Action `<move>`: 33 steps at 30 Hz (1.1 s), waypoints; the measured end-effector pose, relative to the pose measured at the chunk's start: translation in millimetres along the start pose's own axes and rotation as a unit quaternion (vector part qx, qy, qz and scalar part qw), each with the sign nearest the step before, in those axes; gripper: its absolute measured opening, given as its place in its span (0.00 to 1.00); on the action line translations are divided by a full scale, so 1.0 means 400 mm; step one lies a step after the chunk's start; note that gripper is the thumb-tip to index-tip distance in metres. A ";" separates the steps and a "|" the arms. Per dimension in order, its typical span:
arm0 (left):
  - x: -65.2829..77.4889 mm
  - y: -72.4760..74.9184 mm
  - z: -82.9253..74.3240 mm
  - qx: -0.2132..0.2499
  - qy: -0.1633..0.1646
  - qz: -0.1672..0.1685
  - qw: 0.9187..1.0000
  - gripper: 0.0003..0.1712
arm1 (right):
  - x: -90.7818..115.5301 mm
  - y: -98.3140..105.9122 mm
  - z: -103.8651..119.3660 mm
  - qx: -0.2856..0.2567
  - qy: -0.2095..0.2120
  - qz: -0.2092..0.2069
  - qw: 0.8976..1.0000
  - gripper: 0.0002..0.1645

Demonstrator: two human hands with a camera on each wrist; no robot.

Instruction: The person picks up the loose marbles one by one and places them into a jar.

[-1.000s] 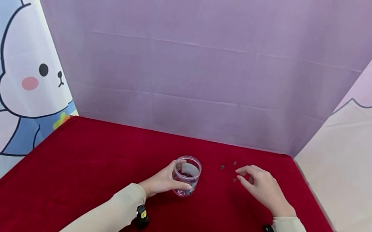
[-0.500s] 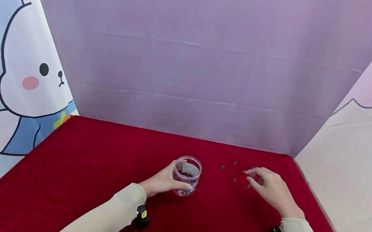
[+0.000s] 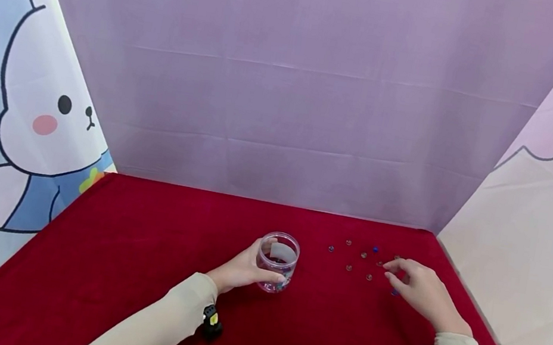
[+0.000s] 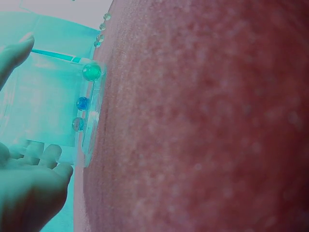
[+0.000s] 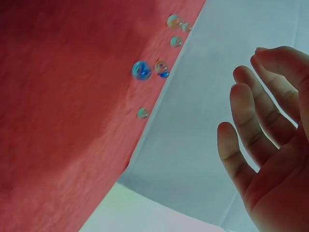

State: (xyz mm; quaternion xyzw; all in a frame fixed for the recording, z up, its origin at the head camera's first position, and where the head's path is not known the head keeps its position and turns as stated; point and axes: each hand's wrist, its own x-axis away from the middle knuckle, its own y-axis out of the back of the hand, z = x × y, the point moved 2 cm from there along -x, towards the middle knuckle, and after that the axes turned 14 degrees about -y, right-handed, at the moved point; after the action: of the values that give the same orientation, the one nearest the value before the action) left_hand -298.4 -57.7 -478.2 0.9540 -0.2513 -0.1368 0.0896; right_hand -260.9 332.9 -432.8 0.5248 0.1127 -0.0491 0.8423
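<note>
My left hand (image 3: pixel 239 268) grips a clear plastic jar (image 3: pixel 277 264) with a pinkish rim, standing upright on the red cloth. Inside it, the left wrist view shows a green marble (image 4: pixel 91 72), a blue marble (image 4: pixel 82 103) and a clear marble (image 4: pixel 77 124) near the bottom. My right hand (image 3: pixel 423 289) hovers at the right among scattered glass marbles, its fingers loosely bent with nothing in them. Near its fingertips lie a clear marble (image 3: pixel 379 263) and a dark blue marble (image 3: pixel 395 292), the latter partly under the thumb. In the right wrist view a blue swirled marble (image 5: pixel 141 70) looks nearest.
Several more marbles lie between the jar and my right hand, among them a blue marble (image 3: pixel 375 250) and a clear marble (image 3: pixel 349 267). A red cloth (image 3: pixel 134 246) covers the table. A lilac curtain (image 3: pixel 287 108) hangs behind, with printed sheets at both sides.
My right hand has moved steadily to the right, and several marbles that it covered now show on the cloth. The left hand and jar have stayed still.
</note>
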 end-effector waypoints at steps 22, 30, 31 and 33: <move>0.002 -0.002 -0.007 0.006 -0.001 0.004 1.000 0.55 | 0.019 -0.012 -0.067 0.005 -0.066 0.070 0.995 0.13; 0.002 -0.001 -0.006 0.002 0.000 0.001 1.000 0.55 | 0.016 -0.020 -0.076 0.017 -0.075 0.086 0.993 0.12; 0.002 -0.001 -0.006 0.002 0.000 0.001 1.000 0.54 | 0.016 -0.022 -0.077 0.020 -0.078 0.088 0.993 0.12; 0.003 -0.001 -0.006 0.002 0.000 0.002 1.000 0.54 | 0.015 -0.027 -0.079 0.025 -0.083 0.091 0.992 0.12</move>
State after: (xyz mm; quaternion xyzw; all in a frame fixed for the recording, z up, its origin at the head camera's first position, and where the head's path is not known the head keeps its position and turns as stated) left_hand -296.6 -57.6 -476.2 0.9537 -0.2533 -0.1363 0.0879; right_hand -261.5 356.6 -457.1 0.5477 -0.0070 -0.0183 0.8364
